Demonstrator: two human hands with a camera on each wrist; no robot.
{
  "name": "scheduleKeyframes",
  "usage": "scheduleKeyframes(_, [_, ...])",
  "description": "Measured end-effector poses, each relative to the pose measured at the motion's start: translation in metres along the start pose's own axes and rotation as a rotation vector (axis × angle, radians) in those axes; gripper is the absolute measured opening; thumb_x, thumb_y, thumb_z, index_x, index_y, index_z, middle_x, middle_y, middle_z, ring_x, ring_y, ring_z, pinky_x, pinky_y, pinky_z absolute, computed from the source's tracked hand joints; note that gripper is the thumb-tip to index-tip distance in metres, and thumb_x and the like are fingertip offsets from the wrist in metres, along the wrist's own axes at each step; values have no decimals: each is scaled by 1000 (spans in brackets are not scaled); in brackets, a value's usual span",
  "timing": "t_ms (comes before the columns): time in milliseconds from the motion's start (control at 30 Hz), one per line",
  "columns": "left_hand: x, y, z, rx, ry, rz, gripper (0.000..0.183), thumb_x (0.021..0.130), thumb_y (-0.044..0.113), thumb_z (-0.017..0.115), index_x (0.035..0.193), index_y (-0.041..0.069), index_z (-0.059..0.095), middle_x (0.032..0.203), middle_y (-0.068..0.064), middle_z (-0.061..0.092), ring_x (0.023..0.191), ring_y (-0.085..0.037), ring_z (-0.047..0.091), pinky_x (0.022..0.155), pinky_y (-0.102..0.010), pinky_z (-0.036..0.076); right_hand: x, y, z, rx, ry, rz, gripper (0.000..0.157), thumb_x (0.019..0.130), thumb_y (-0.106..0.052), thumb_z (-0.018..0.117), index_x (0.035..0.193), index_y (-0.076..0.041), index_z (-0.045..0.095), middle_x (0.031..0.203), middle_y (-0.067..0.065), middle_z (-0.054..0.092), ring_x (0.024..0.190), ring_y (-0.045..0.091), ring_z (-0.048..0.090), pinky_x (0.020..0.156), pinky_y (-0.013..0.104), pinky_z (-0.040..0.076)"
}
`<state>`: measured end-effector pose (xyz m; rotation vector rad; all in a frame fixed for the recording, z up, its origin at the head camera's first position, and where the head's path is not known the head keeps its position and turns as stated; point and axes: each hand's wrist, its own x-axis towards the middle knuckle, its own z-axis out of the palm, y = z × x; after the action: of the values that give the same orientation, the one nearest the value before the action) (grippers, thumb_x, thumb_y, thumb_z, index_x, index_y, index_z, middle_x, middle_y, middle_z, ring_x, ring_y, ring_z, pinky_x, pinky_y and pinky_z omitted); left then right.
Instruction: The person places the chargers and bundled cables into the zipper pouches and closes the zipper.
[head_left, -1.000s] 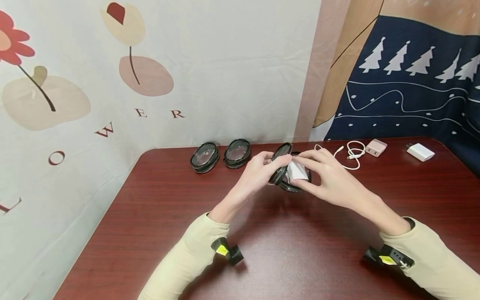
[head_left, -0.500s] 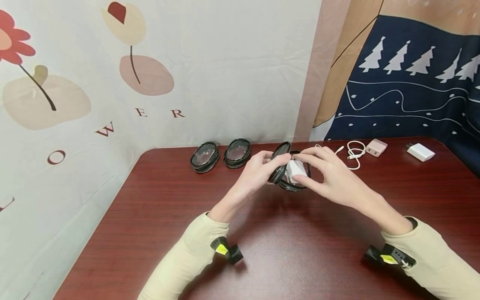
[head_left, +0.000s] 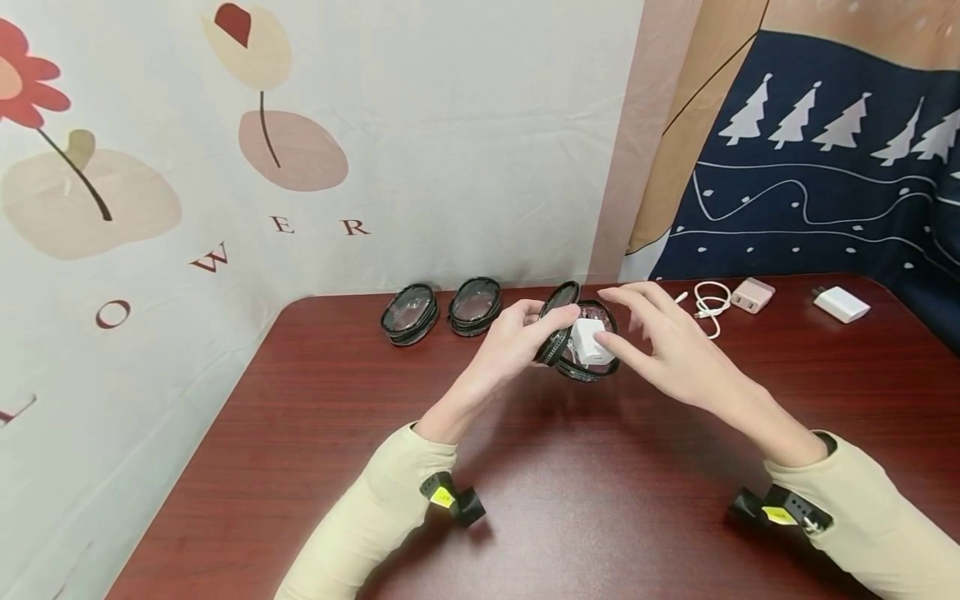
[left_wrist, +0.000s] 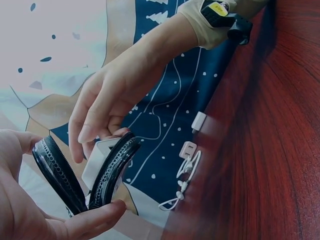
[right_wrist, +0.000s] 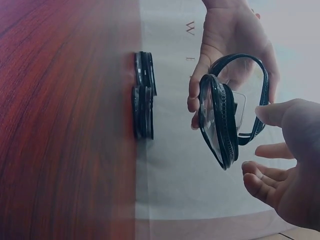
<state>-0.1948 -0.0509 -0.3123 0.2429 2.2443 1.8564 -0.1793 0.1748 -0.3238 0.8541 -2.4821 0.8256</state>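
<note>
In the head view my left hand [head_left: 517,337] grips a small round clear zip pouch [head_left: 562,298] with black trim, its lid flipped open, above the table. A white charger [head_left: 592,343] sits in the pouch's opening, tilted, partly sticking out in the left wrist view. My right hand [head_left: 671,354] is just right of the pouch, fingers spread, its thumb overlapping the charger's edge. From the right wrist, that thumb [right_wrist: 275,114] is at the pouch's rim and the other fingers stand apart from it. The pouch's wall hides part of the charger there.
Two more black-trimmed round pouches [head_left: 408,315] lie at the table's back edge, left of my hands. To the right along that edge are a coiled white cable [head_left: 711,302], a pinkish two-port charger [head_left: 752,295] and another white charger [head_left: 842,304]. Printed cloth hangs behind the table.
My right fingers have opened and drawn back to the right from the pouch, leaving the white charger in its opening more visible. The left hand keeps its hold, nearly still.
</note>
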Motion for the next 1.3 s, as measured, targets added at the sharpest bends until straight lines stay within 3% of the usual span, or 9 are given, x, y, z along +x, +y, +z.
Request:
scheduleKeyframes(200, [-1,1,0,-13,9,-8,57,89,45,71,123,1,59,95,-9,73,81,-14,69,74,-35,60,1,2,-1,-8,-41,58,56,93,-21,74,143,-8,52,122,10,56,76,13,49,60,29,46])
scheduleKeyframes(467, [0,3,-1,-27,10,-10,56,90,43,70,125,0,59,96,-10,73,81,-13,68,72,-32,59,2,2,-2,24,-127,160,61,96,-27,71,146,-3,46,122,13,63,78,17,55,64,32,50])
scheduleKeyframes(833, [0,2,-1,-32,16,-8,56,90,43,71,125,1,58,96,-10,73,81,-14,68,72,-32,59,2,1,-3,168,-230,300,62,101,-31,63,148,3,40,110,14,70,88,21,65,79,42,54])
scheduleKeyframes(1100, [-1,3,-1,-38,17,-5,56,90,42,70,126,1,57,97,-10,72,82,-13,68,73,-32,59,4,1,0,274,-290,372,64,102,-32,61,147,8,39,99,12,70,73,25,65,62,32,53])
scheduleKeyframes(1300, [-2,3,-1,-46,20,-8,57,90,42,71,127,1,57,100,-11,72,83,-14,69,74,-32,59,5,3,2,296,-328,388,65,104,-35,57,147,9,38,80,6,66,65,22,61,62,32,49])
